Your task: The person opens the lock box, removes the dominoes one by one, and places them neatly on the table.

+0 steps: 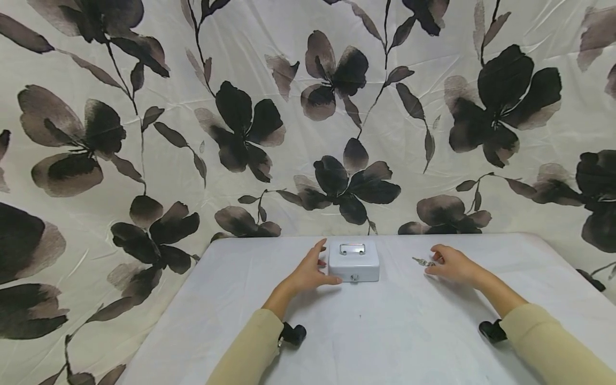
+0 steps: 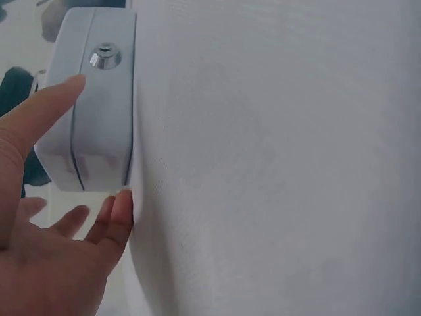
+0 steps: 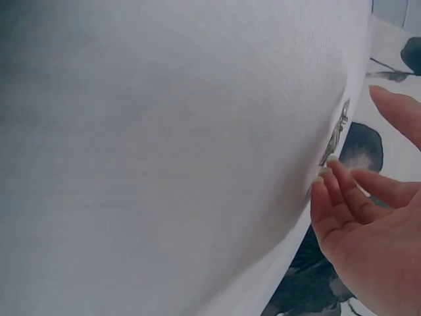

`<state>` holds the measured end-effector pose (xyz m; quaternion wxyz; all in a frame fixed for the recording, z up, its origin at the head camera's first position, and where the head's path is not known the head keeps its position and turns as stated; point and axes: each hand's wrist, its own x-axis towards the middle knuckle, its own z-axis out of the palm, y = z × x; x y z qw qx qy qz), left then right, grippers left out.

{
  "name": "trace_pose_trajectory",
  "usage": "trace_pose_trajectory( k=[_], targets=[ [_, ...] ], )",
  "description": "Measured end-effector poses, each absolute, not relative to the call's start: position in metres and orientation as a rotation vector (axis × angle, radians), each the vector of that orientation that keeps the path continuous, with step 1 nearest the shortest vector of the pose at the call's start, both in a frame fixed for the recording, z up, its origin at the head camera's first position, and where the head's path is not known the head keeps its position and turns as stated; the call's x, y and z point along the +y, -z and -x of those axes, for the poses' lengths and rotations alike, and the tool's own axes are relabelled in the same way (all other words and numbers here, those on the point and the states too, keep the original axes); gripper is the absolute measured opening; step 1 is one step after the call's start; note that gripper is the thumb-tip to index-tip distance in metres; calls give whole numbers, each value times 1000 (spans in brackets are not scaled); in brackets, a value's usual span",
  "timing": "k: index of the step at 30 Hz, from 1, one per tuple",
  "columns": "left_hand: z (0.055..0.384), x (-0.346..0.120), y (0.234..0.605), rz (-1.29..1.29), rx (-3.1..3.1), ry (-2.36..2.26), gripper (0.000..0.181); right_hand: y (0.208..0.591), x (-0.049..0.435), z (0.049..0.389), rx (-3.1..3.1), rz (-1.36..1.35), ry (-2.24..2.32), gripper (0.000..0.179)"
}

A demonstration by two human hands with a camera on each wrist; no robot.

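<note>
A small pale cash box (image 1: pixel 353 263) with a metal handle on its lid and a key lock (image 2: pixel 106 56) on its front stands near the table's far edge. My left hand (image 1: pixel 310 271) spreads around its left side, thumb in front by the lock face and fingers along the side. To the right, a small bunch of keys (image 1: pixel 422 261) lies on the cloth. My right hand (image 1: pixel 454 264) is beside the keys, thumb and fingers apart, with the fingertips right at the keys' near end (image 3: pixel 334 139) in the right wrist view.
A white cloth covers the table (image 1: pixel 366 342). Behind it hangs a curtain (image 1: pixel 289 133) printed with dark flowers. Both wrists carry a black camera mount (image 1: pixel 293 335) below a pale yellow sleeve (image 1: pixel 250 347).
</note>
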<state>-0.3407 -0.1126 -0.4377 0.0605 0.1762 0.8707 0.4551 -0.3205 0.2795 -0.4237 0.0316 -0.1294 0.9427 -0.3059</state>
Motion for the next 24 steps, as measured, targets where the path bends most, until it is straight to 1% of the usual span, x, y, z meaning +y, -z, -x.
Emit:
trace_pose_trajectory(
  k=[11,24],
  targets=[
    [350,-110,443,-456,2589,-1377,112,420,277,331,2825,266,1032,50],
    [357,-108,445,-491,2559,-1350,106,422,272,338,2833,199,1029,35]
  ],
)
